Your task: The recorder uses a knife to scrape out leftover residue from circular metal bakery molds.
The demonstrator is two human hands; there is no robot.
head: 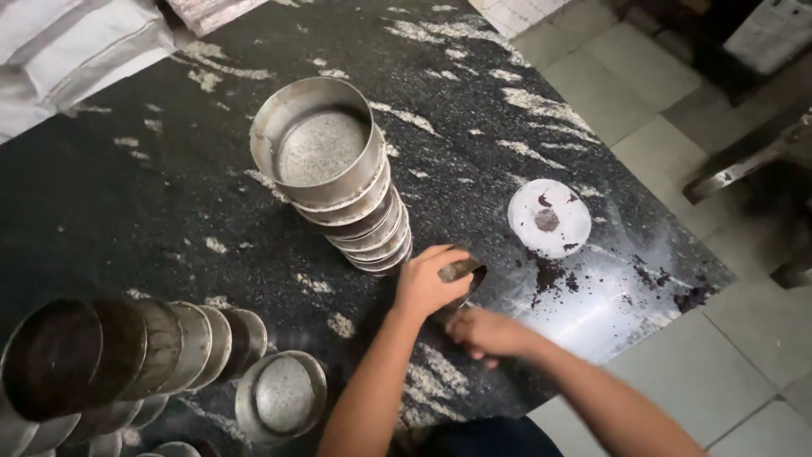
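My left hand [421, 283] grips a small round metal tin [461, 272], tilted on its side just above the black speckled stone table [127, 203]. My right hand [489, 332] lies right below it, fingers curled close to the tin's lower rim; whether it holds anything is hidden. Just behind my left hand rises a tall stack of round metal tins [326, 152], with the top one open and empty. To the right of the hands lies a white round disc [550, 217] smeared with dark crumbs.
A row of nested tins [127, 351] lies sideways at the lower left, with a single upright tin [283, 396] beside it. Dark crumbs [550, 278] are scattered near the table's right corner. White sacks [76, 42] sit at the far left. Tiled floor [719, 338] lies to the right.
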